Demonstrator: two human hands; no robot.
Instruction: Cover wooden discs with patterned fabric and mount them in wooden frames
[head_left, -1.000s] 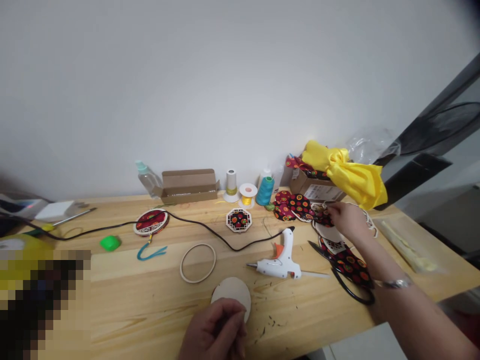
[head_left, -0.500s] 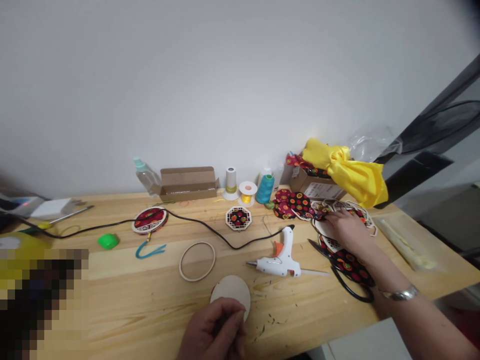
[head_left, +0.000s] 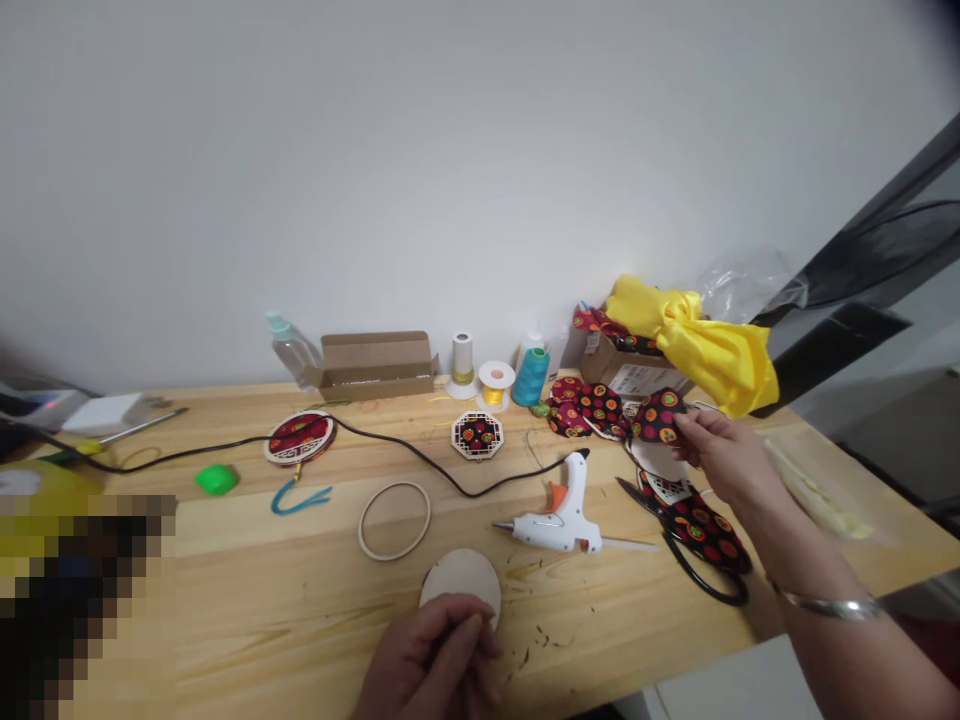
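In the head view, my right hand (head_left: 716,450) pinches the edge of a dark patterned fabric piece (head_left: 657,416), lifted over a pile of fabric and wooden cut-outs. My left hand (head_left: 431,660) is at the front edge, fingers pressed together over a round wooden disc (head_left: 461,580); whether it grips the disc or something small is hidden. A thin wooden ring (head_left: 395,521) lies beyond it. A white glue gun (head_left: 559,520) with an orange trigger rests on its side between my hands. Black-handled scissors (head_left: 705,575) lie under my right forearm, partly across more patterned fabric (head_left: 709,532).
Along the wall stand a spray bottle (head_left: 289,350), an open cardboard box (head_left: 379,370), thread spools (head_left: 531,378) and a box with yellow cloth (head_left: 720,350). A black cord (head_left: 420,464) crosses the table. An octagonal ornament (head_left: 478,436) and a round tasselled one (head_left: 300,438) lie there.
My right hand has risen from the pile and drawn back right, bringing up a patterned fabric piece. My left hand stays in nearly the same place by the disc.
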